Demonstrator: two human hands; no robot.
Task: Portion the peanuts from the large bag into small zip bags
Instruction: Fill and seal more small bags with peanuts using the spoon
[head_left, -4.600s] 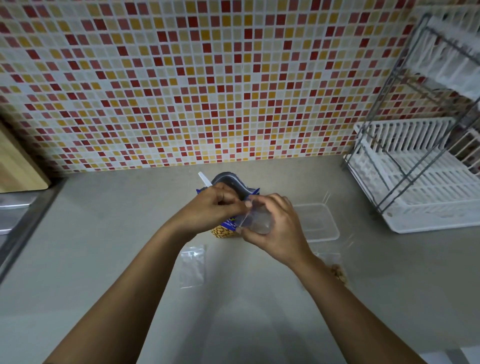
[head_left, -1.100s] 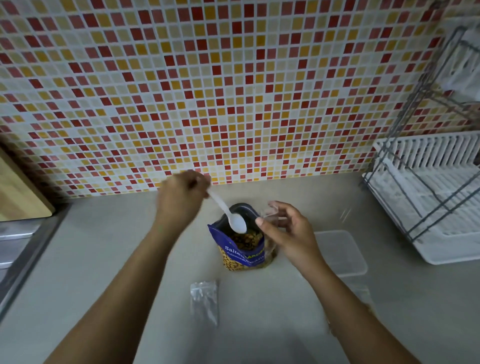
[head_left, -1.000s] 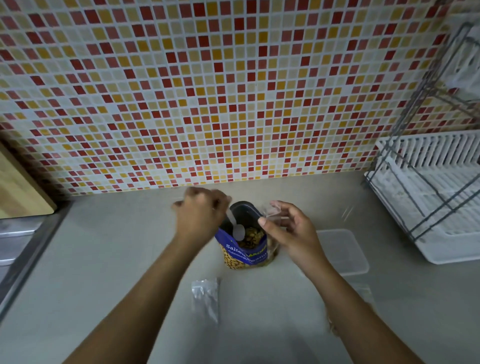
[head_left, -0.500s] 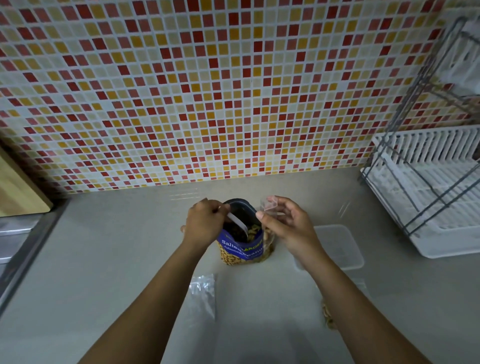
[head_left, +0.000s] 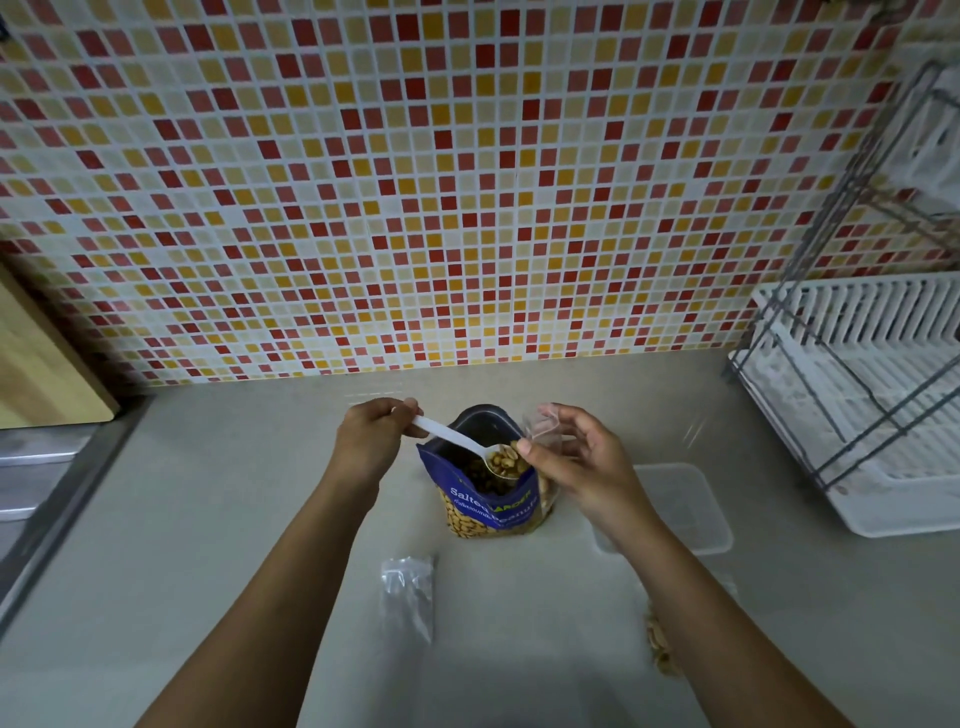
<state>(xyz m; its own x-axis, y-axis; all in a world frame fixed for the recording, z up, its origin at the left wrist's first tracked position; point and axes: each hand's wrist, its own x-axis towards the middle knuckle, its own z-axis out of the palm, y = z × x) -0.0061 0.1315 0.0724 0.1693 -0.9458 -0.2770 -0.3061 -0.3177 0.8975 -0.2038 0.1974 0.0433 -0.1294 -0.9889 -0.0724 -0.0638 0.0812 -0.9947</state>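
White spoon (head_left: 457, 441), heaped peanuts (head_left: 506, 461), gripped by left hand (head_left: 371, 441); right hand (head_left: 582, 462) pinches small zip bag (head_left: 543, 428). Risk: floppy narrow mouth, peanuts spill onto tabletop (head_left: 234, 519).

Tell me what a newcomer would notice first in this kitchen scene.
The red, orange and cream mosaic wall fills the whole upper half. Below it, at the middle of the counter, stands the open blue peanut bag, where the left hand holds a white spoon heaped with peanuts over its mouth and the right hand pinches a small zip bag just beside it. A white dish rack sits at the far right.
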